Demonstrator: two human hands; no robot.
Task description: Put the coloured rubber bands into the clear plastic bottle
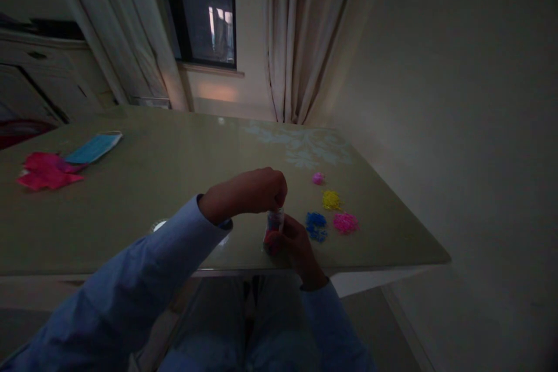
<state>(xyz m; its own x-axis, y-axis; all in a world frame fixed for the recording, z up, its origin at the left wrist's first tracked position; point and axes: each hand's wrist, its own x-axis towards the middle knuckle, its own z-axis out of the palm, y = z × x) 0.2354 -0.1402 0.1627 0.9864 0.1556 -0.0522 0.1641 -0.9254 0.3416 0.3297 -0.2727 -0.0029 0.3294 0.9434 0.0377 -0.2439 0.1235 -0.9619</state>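
Observation:
A small clear container (275, 220) with blue and red contents stands at the table's near edge. My right hand (300, 247) is closed around its lower side. Directly over its mouth, my left hand (261, 189) is closed with the fingertips pointing down; what they pinch, if anything, is hidden. Just right of my right hand lies a loose blue pile (316, 225) of thin small pieces. Beside it are a yellow pile (331, 200), a pink pile (346, 222) and a smaller pink clump (318, 178).
On the left of the glossy table (174, 145) lie a blue face mask (95, 147) and a crumpled pink sheet (49, 171). A white object (160, 225) shows partly behind my left sleeve. The wall (457, 128) runs along the right side.

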